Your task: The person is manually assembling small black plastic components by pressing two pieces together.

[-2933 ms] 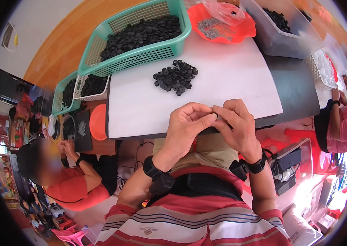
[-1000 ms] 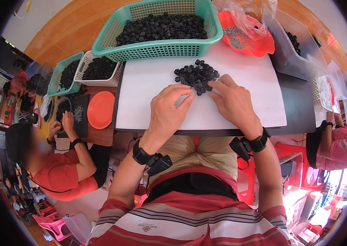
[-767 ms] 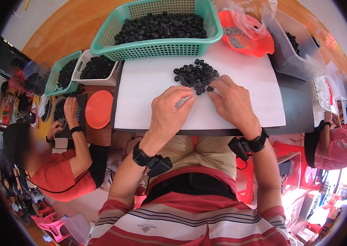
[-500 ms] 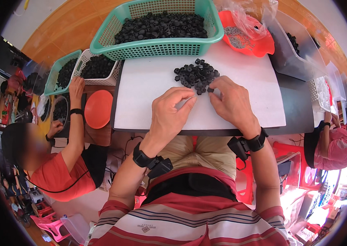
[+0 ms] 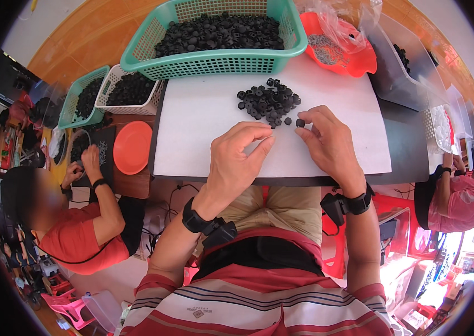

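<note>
A heap of small black plastic parts (image 5: pixel 269 102) lies on the white sheet in front of me. My right hand (image 5: pixel 329 140), at the heap's right side, pinches a small round black part (image 5: pixel 300 123) between thumb and fingertips. One loose black part (image 5: pixel 288 121) rests on the sheet just left of that pinch. At the heap's near edge is my left hand (image 5: pixel 240 154), with thumb and index finger brought close together. Its fingertips are beside a dark piece, and whatever may be between them is too small to make out.
A large green basket (image 5: pixel 214 66) of black parts stands at the back, beside a red dish (image 5: pixel 354 64) of small grey pins. A clear plastic bin (image 5: pixel 405 84) is at right. A co-worker (image 5: pixel 83 229) sits at left near a red plate (image 5: pixel 132 147) and smaller baskets.
My right hand has drawn slightly right from the heap with a round black part. My left hand has shifted slightly right. The co-worker's reaching hand has come back from the baskets.
</note>
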`<control>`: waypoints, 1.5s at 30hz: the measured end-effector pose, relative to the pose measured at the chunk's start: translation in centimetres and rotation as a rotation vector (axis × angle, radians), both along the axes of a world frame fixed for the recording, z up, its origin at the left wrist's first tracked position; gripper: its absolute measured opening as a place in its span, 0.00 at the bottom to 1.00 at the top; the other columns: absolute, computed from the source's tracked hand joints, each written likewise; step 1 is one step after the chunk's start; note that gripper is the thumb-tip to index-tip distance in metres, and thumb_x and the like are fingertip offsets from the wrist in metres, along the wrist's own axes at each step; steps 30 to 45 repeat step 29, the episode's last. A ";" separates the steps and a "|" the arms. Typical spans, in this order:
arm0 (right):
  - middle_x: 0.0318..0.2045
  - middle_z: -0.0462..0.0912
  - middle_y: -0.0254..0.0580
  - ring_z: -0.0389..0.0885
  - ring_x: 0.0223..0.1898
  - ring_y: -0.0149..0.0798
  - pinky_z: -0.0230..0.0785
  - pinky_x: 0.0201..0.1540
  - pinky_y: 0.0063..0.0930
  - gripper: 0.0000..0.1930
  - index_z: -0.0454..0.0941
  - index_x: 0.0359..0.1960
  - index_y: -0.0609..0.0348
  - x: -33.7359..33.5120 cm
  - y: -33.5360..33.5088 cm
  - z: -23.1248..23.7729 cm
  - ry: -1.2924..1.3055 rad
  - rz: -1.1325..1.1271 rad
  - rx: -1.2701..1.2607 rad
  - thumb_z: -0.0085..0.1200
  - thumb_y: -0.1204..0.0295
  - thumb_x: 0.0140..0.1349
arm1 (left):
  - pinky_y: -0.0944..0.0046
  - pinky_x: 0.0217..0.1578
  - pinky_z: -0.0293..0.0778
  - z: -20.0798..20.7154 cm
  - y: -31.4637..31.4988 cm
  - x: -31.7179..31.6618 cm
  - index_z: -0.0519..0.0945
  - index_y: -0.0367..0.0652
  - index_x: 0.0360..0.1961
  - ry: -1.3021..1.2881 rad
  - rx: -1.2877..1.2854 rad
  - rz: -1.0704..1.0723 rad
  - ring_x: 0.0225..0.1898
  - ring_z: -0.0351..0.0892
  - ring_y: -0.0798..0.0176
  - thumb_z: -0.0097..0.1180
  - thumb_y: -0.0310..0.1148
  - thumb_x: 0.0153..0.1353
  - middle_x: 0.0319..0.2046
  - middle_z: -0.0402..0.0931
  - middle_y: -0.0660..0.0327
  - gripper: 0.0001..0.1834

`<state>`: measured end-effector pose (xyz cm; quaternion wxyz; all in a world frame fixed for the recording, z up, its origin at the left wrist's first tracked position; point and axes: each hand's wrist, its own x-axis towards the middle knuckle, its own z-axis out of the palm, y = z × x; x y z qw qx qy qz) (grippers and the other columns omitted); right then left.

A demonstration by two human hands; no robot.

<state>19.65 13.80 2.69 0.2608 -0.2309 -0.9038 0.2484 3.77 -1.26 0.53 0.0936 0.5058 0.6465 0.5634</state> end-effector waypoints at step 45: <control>0.37 0.86 0.42 0.82 0.41 0.49 0.77 0.43 0.42 0.13 0.82 0.42 0.55 -1.1 -1.6 0.3 0.231 0.154 0.100 0.65 0.75 0.54 | 0.64 0.47 0.82 -0.4 0.6 1.3 0.82 0.35 0.53 -0.583 0.003 -0.123 0.44 0.87 0.62 0.65 0.29 0.67 0.46 0.86 0.54 0.15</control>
